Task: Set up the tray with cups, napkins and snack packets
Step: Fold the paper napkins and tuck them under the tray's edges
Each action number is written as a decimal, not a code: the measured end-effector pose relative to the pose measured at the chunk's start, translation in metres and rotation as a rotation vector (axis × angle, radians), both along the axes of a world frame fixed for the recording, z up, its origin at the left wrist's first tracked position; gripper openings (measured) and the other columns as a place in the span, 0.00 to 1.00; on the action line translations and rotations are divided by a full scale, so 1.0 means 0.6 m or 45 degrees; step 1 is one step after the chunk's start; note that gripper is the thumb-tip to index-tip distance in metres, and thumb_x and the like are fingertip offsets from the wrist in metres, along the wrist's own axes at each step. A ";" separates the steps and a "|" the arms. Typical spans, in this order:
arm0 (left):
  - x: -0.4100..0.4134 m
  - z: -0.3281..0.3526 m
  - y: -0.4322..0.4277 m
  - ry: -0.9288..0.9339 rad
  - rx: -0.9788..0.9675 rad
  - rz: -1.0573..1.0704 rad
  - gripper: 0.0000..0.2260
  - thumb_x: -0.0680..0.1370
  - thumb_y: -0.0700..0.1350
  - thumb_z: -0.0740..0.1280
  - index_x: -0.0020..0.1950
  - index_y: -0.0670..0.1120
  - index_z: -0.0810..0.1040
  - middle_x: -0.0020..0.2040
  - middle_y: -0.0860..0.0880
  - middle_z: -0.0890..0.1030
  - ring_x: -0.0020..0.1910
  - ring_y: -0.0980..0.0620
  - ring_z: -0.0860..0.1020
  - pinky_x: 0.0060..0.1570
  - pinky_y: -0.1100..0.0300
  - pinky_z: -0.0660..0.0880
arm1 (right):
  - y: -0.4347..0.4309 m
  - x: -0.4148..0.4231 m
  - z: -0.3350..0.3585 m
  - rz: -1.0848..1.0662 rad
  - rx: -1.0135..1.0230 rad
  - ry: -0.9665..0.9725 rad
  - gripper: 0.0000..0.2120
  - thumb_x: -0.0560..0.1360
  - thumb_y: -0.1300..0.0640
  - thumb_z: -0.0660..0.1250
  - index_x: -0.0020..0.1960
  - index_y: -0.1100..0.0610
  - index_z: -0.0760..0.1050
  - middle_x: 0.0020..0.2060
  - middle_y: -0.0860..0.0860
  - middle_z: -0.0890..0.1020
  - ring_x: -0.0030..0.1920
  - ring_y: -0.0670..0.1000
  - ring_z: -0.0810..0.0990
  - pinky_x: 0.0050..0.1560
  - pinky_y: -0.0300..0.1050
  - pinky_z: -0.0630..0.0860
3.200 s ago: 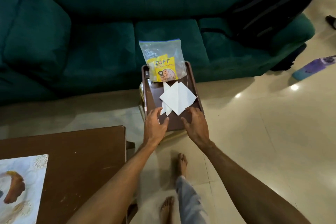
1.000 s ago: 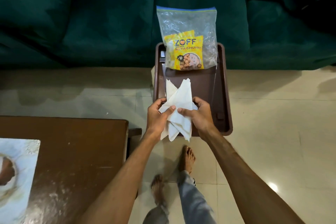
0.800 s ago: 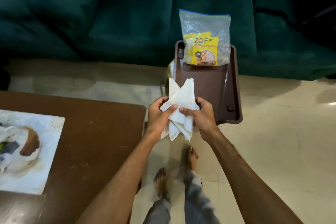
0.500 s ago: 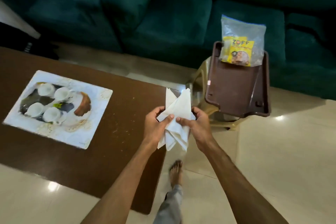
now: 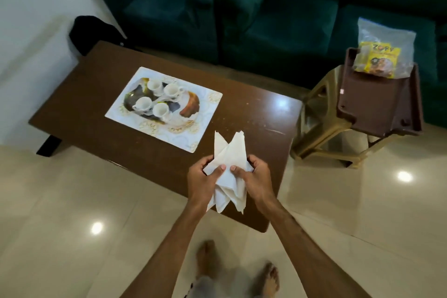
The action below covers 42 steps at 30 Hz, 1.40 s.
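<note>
Head-worn view, angled steeply down, hands [image 5: 229,176] close below

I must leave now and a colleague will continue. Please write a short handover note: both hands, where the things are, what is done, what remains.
Left hand and right hand: both pinch the bunch of white napkins, held over the near edge of the brown table.
Four cups stand on the patterned white tray on that table.
The bag of snack packets lies on the brown tray on the plastic stool.
Done: cups are on the patterned tray.
Left, probably: lay the napkins beside the cups, then fetch the snack packets.
</note>
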<state>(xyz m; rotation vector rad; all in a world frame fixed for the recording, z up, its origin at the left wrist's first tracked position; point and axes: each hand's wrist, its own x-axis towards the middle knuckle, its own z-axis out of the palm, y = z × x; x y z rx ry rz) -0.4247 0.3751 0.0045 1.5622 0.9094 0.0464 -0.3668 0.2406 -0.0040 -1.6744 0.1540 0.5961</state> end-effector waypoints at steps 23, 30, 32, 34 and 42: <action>0.003 -0.148 0.599 0.021 -0.096 -0.036 0.18 0.74 0.36 0.75 0.62 0.46 0.78 0.58 0.46 0.83 0.57 0.46 0.83 0.56 0.47 0.82 | 0.591 0.002 -0.142 -0.079 -0.125 0.112 0.19 0.74 0.65 0.73 0.61 0.52 0.76 0.61 0.51 0.82 0.60 0.53 0.80 0.63 0.55 0.79; 0.054 -0.258 0.665 0.177 0.046 -0.254 0.26 0.70 0.38 0.80 0.65 0.46 0.75 0.62 0.47 0.82 0.60 0.47 0.80 0.57 0.49 0.81 | 0.661 0.034 -0.250 -0.063 -0.348 0.102 0.21 0.76 0.60 0.73 0.68 0.55 0.73 0.66 0.52 0.78 0.66 0.54 0.76 0.67 0.56 0.77; 0.060 -0.282 0.675 0.217 0.115 -0.310 0.25 0.68 0.37 0.81 0.62 0.46 0.77 0.58 0.49 0.83 0.55 0.52 0.81 0.50 0.63 0.81 | 0.669 0.031 -0.267 -0.024 -0.449 0.064 0.21 0.77 0.59 0.71 0.69 0.55 0.74 0.67 0.53 0.77 0.67 0.54 0.75 0.69 0.54 0.74; 0.067 -0.295 0.682 0.235 0.174 -0.336 0.22 0.68 0.37 0.80 0.60 0.47 0.79 0.55 0.52 0.83 0.51 0.57 0.81 0.43 0.74 0.77 | 0.674 0.028 -0.274 0.014 -0.579 -0.020 0.20 0.78 0.57 0.70 0.69 0.55 0.74 0.67 0.54 0.75 0.67 0.53 0.74 0.69 0.50 0.73; 0.081 -0.304 0.703 0.236 0.295 -0.372 0.13 0.75 0.42 0.76 0.59 0.45 0.82 0.58 0.49 0.84 0.53 0.52 0.81 0.51 0.63 0.79 | 0.705 0.000 -0.275 -0.036 -0.946 -0.217 0.16 0.78 0.53 0.70 0.65 0.53 0.77 0.64 0.53 0.73 0.64 0.52 0.72 0.59 0.43 0.75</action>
